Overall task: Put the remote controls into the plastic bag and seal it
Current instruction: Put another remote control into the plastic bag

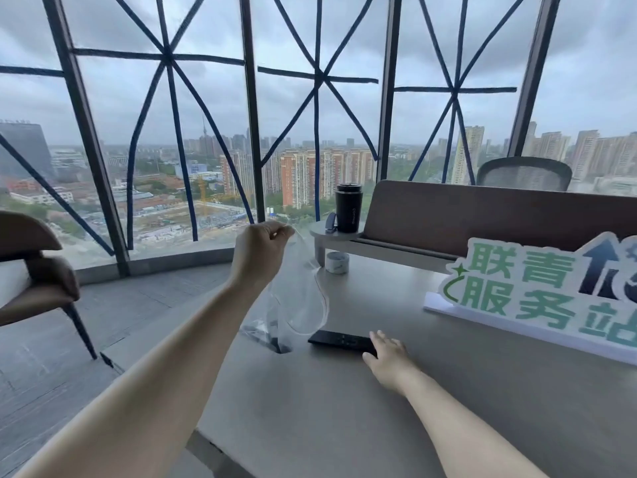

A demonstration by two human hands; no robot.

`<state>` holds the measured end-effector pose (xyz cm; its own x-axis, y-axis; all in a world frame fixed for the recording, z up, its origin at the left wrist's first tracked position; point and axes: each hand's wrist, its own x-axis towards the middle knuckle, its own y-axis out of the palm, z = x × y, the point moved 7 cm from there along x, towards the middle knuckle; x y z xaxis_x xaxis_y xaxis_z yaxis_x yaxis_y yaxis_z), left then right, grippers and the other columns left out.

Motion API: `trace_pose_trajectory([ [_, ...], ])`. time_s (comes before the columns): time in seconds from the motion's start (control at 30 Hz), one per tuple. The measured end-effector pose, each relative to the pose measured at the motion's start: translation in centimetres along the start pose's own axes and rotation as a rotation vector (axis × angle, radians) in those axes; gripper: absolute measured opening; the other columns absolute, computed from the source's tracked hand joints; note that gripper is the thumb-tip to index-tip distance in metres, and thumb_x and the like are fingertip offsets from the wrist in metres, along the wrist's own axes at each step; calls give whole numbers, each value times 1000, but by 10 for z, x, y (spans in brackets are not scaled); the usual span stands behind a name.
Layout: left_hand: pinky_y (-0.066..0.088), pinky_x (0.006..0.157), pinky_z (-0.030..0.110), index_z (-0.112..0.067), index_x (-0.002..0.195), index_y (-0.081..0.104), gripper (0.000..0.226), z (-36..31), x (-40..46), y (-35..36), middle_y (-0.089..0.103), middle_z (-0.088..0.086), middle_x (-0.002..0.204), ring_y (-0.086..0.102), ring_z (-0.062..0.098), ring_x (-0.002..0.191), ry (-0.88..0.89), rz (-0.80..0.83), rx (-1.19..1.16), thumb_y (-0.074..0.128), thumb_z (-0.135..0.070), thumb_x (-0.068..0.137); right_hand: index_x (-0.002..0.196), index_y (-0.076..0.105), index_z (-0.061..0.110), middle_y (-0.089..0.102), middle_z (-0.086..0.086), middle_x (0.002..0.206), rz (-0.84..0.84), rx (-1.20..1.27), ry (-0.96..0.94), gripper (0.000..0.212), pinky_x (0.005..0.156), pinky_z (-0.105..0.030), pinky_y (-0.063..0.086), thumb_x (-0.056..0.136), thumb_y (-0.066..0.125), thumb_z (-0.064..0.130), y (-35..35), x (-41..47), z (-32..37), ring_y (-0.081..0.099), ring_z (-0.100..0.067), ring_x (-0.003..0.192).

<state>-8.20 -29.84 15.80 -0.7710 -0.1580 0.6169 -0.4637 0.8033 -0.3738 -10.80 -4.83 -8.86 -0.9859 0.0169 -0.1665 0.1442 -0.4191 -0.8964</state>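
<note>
My left hand (261, 251) is raised above the table's left edge and pinches the top of a clear plastic bag (296, 298). The bag hangs down with its mouth gaping, and its bottom rests on the table. A dark object shows through the bag's bottom (275, 339); what it is I cannot tell. A black remote control (339, 340) lies flat on the grey table (344, 408), just right of the bag. My right hand (387, 357) lies at the remote's right end, fingers spread and touching it, not closed around it.
A white and green sign with large characters (537, 294) stands at the right. A black tumbler (347, 208) sits on a small shelf, with a roll of tape (337, 262) below it. A brown divider (482, 215), an office chair (524, 174) and a chair at left (38, 270) surround the table.
</note>
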Motion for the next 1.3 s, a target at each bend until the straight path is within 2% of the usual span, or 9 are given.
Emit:
trace_pose_trajectory([
  [0.1, 35, 47, 23, -13, 74, 75, 23, 26, -12, 11, 66, 10, 59, 43, 7, 42, -7, 93, 119, 62, -27, 88, 150, 29, 20, 33, -2, 156, -142, -209, 0, 53, 110, -39, 30, 101, 31, 40, 0, 6, -2, 30, -28, 139],
  [0.17, 33, 50, 27, -12, 49, 53, 41, 41, -19, 20, 48, 9, 46, 37, 16, 43, 10, 134, 182, 63, -27, 86, 135, 50, 19, 52, -5, 135, -286, -328, -8, 43, 95, -37, 40, 100, 34, 40, -7, 1, 0, 44, -27, 124],
  [0.33, 28, 49, 28, -12, 44, 36, 50, 55, -30, 39, 32, 2, 44, 32, 20, 44, 8, 173, 237, 62, -28, 84, 99, 58, 17, 60, -6, 116, -267, -336, 31, 26, 87, -36, 42, 97, 39, 34, -26, -34, -10, 59, -29, 107],
  [0.57, 38, 48, 29, -9, 51, 59, 40, 51, -54, 50, 53, 10, 45, 48, 27, 46, -69, 207, 203, 61, -30, 85, 88, 62, 30, 70, 2, 70, -458, 357, -185, 12, 49, -32, 47, 95, 53, 26, -119, -164, -16, 55, -15, 40],
  [0.73, 39, 53, 29, -8, 62, 67, 33, 46, -72, 55, 63, 14, 58, 53, 26, 56, -104, 237, 160, 61, -32, 85, 106, 58, 43, 67, 17, 90, -515, 1, -348, 15, 70, -32, 52, 95, 53, 34, -139, -238, 38, 61, -8, 76],
  [0.93, 45, 56, 31, -9, 72, 73, 29, 35, -79, 48, 70, 16, 67, 65, 31, 66, -88, 220, 165, 62, -32, 85, 125, 49, 22, 58, -4, 113, -414, -357, -356, 27, 66, -37, 45, 100, 41, 28, -68, -150, 101, 66, -34, 90],
  [1.07, 36, 53, 30, -6, 70, 71, 33, 44, -82, 44, 61, 16, 57, 49, 21, 54, -130, 220, 142, 62, -34, 84, 144, 39, 26, 45, -7, 142, -354, -115, -325, 46, 86, -39, 50, 100, 42, 36, -44, -124, 107, 62, -31, 110],
  [1.2, 45, 62, 27, -13, 85, 78, 20, 49, -90, 50, 75, 9, 73, 61, 17, 63, -144, 328, 57, 67, -29, 83, 135, 44, 29, 50, -1, 129, -500, 217, -189, 41, 75, -34, 45, 96, 44, 42, -66, -123, 78, 62, -26, 102],
  [1.3, 49, 65, 28, -15, 89, 78, 19, 50, -99, 52, 76, 7, 77, 61, 14, 65, -134, 399, 47, 67, -30, 83, 135, 40, 37, 58, 0, 123, -323, 227, -70, 53, 83, -36, 47, 86, 49, 55, -56, -103, 67, 60, -23, 106],
])
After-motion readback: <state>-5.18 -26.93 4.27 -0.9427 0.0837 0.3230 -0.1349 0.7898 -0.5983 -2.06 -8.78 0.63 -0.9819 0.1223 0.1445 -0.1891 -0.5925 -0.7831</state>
